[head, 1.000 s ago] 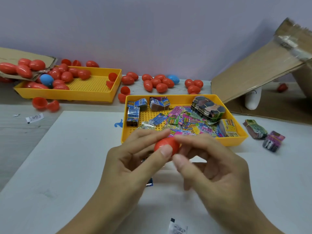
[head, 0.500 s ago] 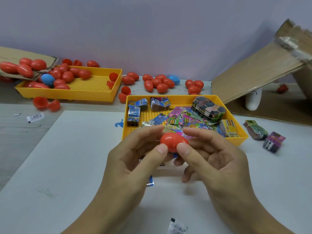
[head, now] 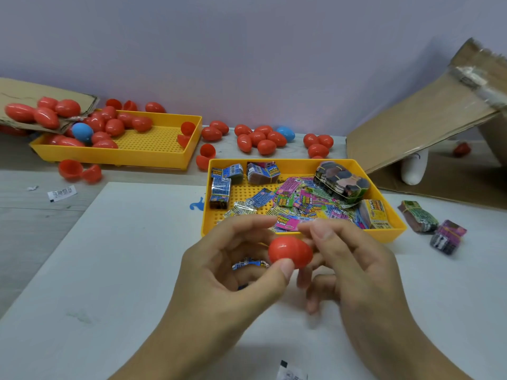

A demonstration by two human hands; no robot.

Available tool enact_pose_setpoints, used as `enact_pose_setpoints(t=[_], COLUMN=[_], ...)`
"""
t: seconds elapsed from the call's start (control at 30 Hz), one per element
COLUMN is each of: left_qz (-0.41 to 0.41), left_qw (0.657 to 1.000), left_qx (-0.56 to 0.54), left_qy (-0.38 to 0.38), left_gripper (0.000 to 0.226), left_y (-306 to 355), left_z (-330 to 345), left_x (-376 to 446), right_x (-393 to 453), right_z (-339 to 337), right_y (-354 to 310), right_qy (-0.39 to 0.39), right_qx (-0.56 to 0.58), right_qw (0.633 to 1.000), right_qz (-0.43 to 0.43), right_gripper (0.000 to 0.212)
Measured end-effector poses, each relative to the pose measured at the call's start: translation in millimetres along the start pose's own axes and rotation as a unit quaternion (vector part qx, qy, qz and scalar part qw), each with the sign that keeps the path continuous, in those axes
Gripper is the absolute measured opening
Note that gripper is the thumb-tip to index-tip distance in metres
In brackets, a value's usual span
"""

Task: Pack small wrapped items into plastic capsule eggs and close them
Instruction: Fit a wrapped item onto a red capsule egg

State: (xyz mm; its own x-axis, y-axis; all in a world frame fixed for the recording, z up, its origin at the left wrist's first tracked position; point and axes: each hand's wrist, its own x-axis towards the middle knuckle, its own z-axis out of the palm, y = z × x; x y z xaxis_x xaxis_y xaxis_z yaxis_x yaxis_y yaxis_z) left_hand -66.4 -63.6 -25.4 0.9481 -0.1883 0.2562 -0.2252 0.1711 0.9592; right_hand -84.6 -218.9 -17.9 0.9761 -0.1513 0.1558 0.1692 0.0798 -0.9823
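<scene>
A person's left hand point(head: 219, 272) pinches a closed red capsule egg point(head: 290, 252) between thumb and curled fingers above the white sheet point(head: 123, 270) covering the near part of the table point(head: 27, 215). A blue wrapped item point(head: 248, 263) shows inside the same palm. The right hand point(head: 354, 270) sits just beside the egg, its fingers point(head: 321, 231) bent toward it; whether they grip the egg or merely touch it cannot be told from this angle.

Just beyond the hands, near the middle of the table, a yellow tray point(head: 389, 234) holds loose wrapped items point(head: 299, 201) in pink, blue and green, along with banded bundles. Two more bundles point(head: 433, 226) lie on the sheet toward the table's right edge.

At the far left, a second yellow tray point(head: 153, 157) carries red eggs and one blue egg point(head: 81, 132). More closed eggs point(head: 263, 139) cluster along the far edge by the wall, and open red halves point(head: 79, 171) rest in front of the second tray. A cardboard flap point(head: 428, 119) leans at the far right corner.
</scene>
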Motion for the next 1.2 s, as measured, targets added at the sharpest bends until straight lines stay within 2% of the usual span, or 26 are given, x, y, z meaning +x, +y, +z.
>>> enact_pose_setpoints(t=[0.1,0.23,0.37,0.5,0.57,0.63,0.73,0.8,0.9,0.97,1.07,1.2], left_qz=[0.012,-0.016,-0.044,-0.007,0.007,0.017,0.029,0.03,0.028,0.028,0.027,0.025], left_qw=[1.0,1.0,0.999,1.0,0.999,0.997,0.993,0.992,0.992,0.992,0.993,0.994], left_qx=[0.016,0.003,-0.019,-0.006,0.0,-0.006,-0.008,-0.019,-0.02,-0.022,-0.033,-0.042], left_qy=[-0.021,-0.008,0.01,0.027,0.052,0.079,0.117,0.124,0.121,0.119,0.11,0.095], left_gripper=[0.041,0.03,0.033,0.025,0.026,0.028,0.034,0.037,0.037,0.038,0.034,0.024], left_y=[-2,-2,0,1,0,0,0,0,1,2,3,1], left_z=[-1,-3,-1,1,1,0,0,1,1,2,2,2], left_x=[0,2,3,2,2,3,3,3,4,4,3,2], right_x=[-1,-3,-2,-2,0,4,9,13,15,16,17,16], right_z=[1,0,0,-3,-9,-18,-27,-29,-30,-29,-30,-30], right_y=[0,-1,2,4,5,4,5,7,7,7,8,6], right_qy=[-0.006,0.002,0.006,-0.026,-0.014,0.0,-0.021,-0.032,0.009,0.031,0.05,0.068], right_qx=[-0.011,-0.01,-0.034,-0.121,-0.259,-0.416,-0.549,-0.566,-0.514,-0.483,-0.429,-0.356], right_qw=[1.0,0.999,0.997,0.985,0.951,0.889,0.822,0.812,0.836,0.85,0.877,0.907], right_qz=[-0.017,-0.049,-0.072,-0.123,-0.167,-0.192,-0.153,-0.135,-0.189,-0.207,-0.209,-0.215], right_gripper=[0.028,0.021,0.027,0.033,0.046,0.069,0.092,0.08,0.036,0.019,0.007,0.002])
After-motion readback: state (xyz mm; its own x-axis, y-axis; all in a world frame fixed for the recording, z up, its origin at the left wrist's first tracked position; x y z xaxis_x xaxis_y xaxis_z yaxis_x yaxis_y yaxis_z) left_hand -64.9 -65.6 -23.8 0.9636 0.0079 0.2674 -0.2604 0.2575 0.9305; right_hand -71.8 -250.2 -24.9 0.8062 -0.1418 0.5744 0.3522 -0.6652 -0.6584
